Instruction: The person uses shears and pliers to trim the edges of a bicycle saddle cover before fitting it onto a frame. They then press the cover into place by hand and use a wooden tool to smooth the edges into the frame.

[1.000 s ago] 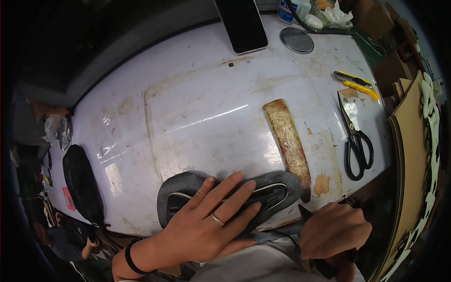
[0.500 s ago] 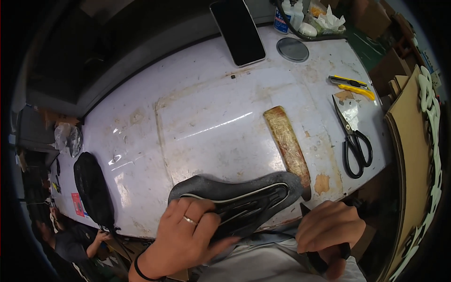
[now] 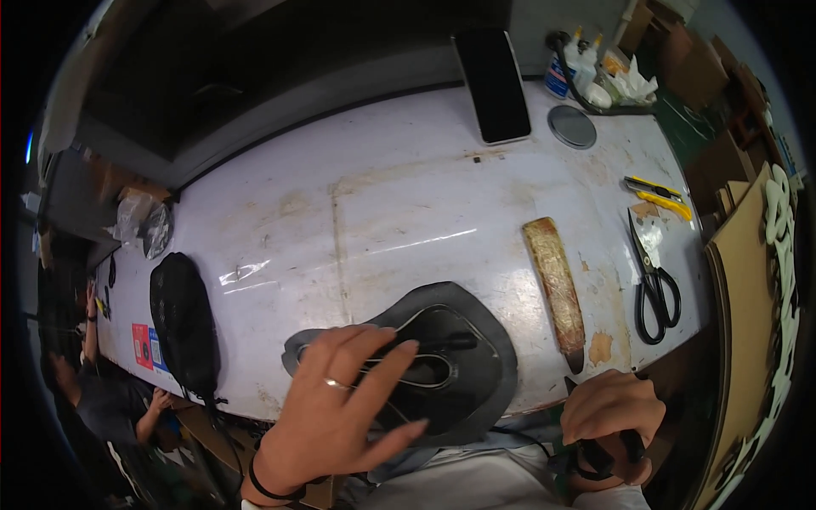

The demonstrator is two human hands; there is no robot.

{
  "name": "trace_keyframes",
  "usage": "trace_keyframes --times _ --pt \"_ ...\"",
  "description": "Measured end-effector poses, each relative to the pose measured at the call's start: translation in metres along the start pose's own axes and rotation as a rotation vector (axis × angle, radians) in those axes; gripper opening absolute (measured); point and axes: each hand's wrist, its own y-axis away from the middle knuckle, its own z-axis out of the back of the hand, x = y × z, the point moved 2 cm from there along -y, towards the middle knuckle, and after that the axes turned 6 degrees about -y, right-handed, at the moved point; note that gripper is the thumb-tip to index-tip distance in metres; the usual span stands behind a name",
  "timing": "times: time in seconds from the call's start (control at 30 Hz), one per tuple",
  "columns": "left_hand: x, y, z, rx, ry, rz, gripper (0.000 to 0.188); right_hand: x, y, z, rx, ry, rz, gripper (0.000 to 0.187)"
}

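What looks like a bicycle saddle [image 3: 484,365] lies at the table's near edge, dark grey, underside up, with a pale line around its recessed middle. Its broad end is on the right and its narrow end on the left. Over the left part, my left hand [image 3: 340,399] is spread, fingers apart, hiding some of it; whether the fingertips touch it I cannot tell. My right hand [image 3: 614,412], to the right of the saddle, is closed around a black-handled pointed tool [image 3: 597,459]. A short dark tip sticks out above the fist; the rest is hidden.
Right of the saddle lies a brown, tape-wrapped bar [image 3: 557,285]. Farther right are black-handled scissors [image 3: 650,293] and a yellow utility knife [image 3: 661,197]. A phone [image 3: 493,89], round grey lid [image 3: 573,127] and bottles [image 3: 571,72] stand behind. A black pouch [image 3: 183,319] lies left; another person [image 3: 115,404] sits beyond.
The saddle has been turned, its broad end now on the right. My left hand's fingers have spread from a curled grip on it. The view has shifted; my right hand keeps its tool.
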Motion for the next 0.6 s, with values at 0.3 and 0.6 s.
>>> trace_keyframes --times 0.3,0.6 --pt "0.009 0.017 -0.037 -0.13 0.071 -0.085 0.067 0.003 0.01 -0.037 -0.207 0.119 -0.337 0.064" --pt "-0.009 0.022 -0.066 -0.273 0.26 0.046 0.067 -0.009 -0.027 -0.09 0.332 0.097 0.277 0.061"
